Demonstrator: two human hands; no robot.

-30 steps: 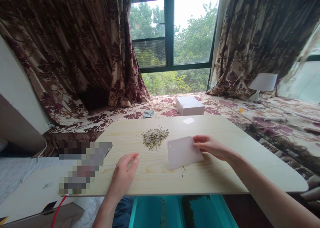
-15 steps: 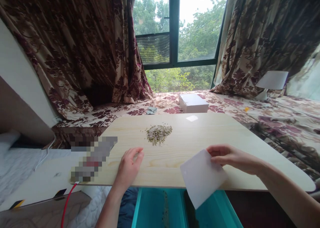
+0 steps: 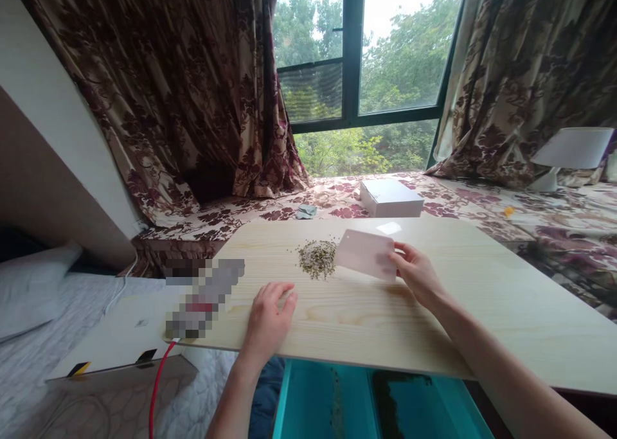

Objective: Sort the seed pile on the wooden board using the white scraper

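My right hand [image 3: 415, 273] pinches the right edge of a thin, translucent white plastic scraper [image 3: 365, 254]. The scraper is tilted over the light wooden table [image 3: 337, 330], its left edge at the right side of a small pile [image 3: 317, 259] of mixed green and whitish grains, perhaps mung beans and rice. Whether it touches the grains I cannot tell. My left hand [image 3: 270, 317] rests on the table in front of the pile, thumb apart from the fingers, holding nothing. Below the table's front edge stands a teal two-part bin [image 3: 354, 420], with dark grains in its right part and a scattered strip in its left.
A pixelated object [image 3: 205, 301] with a red cable [image 3: 155, 387] lies at the table's left edge. Behind the table, a white box [image 3: 393, 198], a grey-green cloth [image 3: 306, 212] and a lamp [image 3: 573, 150] stand or lie on the flowered window ledge. A bed [image 3: 43, 304] is at left.
My right hand has carried the scraper forward and left, from above the bin to the pile's right side. My left hand stays low on the table. The view has turned slightly left.
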